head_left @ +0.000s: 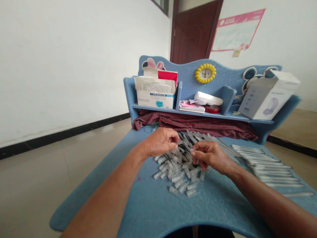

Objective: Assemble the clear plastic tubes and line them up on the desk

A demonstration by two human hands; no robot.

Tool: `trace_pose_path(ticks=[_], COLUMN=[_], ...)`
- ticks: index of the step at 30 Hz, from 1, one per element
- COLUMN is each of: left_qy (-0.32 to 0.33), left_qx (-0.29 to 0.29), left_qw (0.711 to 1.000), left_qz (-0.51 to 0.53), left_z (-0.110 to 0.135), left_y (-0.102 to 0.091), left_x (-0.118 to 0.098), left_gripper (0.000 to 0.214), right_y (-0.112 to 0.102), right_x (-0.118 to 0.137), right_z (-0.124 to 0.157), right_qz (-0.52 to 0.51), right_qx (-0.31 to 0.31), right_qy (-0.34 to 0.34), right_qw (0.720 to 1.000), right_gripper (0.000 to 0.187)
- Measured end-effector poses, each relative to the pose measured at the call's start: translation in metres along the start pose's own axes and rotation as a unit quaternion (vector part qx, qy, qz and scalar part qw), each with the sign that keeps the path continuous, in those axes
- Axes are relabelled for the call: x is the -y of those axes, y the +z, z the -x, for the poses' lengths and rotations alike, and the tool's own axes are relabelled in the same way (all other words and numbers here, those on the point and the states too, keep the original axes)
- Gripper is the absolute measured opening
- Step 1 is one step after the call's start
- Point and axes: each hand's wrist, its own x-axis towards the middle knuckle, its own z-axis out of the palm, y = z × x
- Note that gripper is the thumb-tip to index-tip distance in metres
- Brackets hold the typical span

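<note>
A heap of small translucent pen caps (177, 177) lies on the blue desk, with dark and clear slender pen parts (188, 138) among and behind it. Over the heap's left side, my left hand (162, 140) has its fingers curled together; a pale piece shows by the fingertips, but whether they grip it is unclear. My right hand (209, 154) hovers at the right side of the heap, thumb and forefinger pinched on a small whitish piece that looks like a pen cap. At the right, several clear pens (269, 167) lie side by side in a row.
The blue desk (153, 205) curves in at its front. A checked red cloth (198, 125) lies below the shelf. On the shelf stand a mask box (155, 96), papers (190, 107) and a tilted white box (266, 96). A yellow flower-shaped clock (205, 73) hangs above.
</note>
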Motion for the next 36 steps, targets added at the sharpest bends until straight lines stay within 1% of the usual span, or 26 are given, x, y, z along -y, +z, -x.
trace_pose_path(ticks=[5,6,8,10,12,15,17,19,22,24,26,28,33,36], left_qy=[-0.042,-0.047,-0.061,-0.076,-0.087,-0.102,-0.110,-0.117,-0.122,-0.119,-0.116,-0.116,-0.110,-0.114], left_qx=[-0.054,-0.061,-0.069,-0.066,-0.052,-0.026,-0.017,-0.013,-0.008,-0.005,-0.005,-0.006,-0.009,-0.018], left_qw=[0.996,0.995,0.994,0.993,0.994,0.994,0.994,0.993,0.991,0.992,0.992,0.992,0.993,0.992], left_qz=[0.055,0.061,0.066,0.057,0.037,0.003,-0.015,-0.030,-0.045,-0.050,-0.054,-0.054,-0.052,-0.054], left_z=[0.000,0.000,-0.001,-0.001,-0.003,-0.004,-0.005,-0.005,-0.005,-0.004,-0.004,-0.003,-0.002,-0.001], left_y=[-0.001,0.000,0.001,0.003,0.006,0.009,0.011,0.011,0.011,0.011,0.011,0.011,0.011,0.011], left_x=[-0.006,-0.006,-0.004,0.000,0.005,0.012,0.014,0.016,0.017,0.017,0.017,0.016,0.020,0.025], left_gripper=[0.008,0.007,0.006,0.006,0.005,0.003,0.003,0.004,0.005,0.005,0.004,0.005,0.006,0.007], right_y=[0.002,0.003,0.004,0.006,0.008,0.014,0.018,0.020,0.019,0.016,0.013,0.013,0.026,0.031], right_x=[-0.002,-0.003,-0.005,-0.005,-0.003,0.000,0.003,0.004,0.007,0.009,0.013,0.019,0.029,0.027], right_z=[-0.001,-0.001,0.000,0.001,0.003,0.005,0.005,0.006,0.005,0.001,-0.005,-0.013,-0.036,-0.045], right_qz=[0.023,0.042,0.114,0.218,0.325,0.440,0.483,0.499,0.492,0.485,0.490,0.510,0.590,0.608], right_qx=[-0.021,-0.027,-0.038,-0.042,-0.043,-0.040,-0.031,-0.019,-0.011,-0.019,-0.033,-0.038,-0.035,-0.032], right_qy=[0.006,0.003,-0.025,-0.066,-0.089,-0.086,-0.085,-0.083,-0.076,-0.076,-0.077,-0.069,-0.025,-0.016], right_qw=[1.000,0.999,0.992,0.973,0.941,0.893,0.871,0.862,0.867,0.871,0.868,0.856,0.806,0.793], right_gripper=[0.034,0.032,0.027,0.024,0.022,0.022,0.022,0.022,0.024,0.026,0.027,0.026,0.028,0.029])
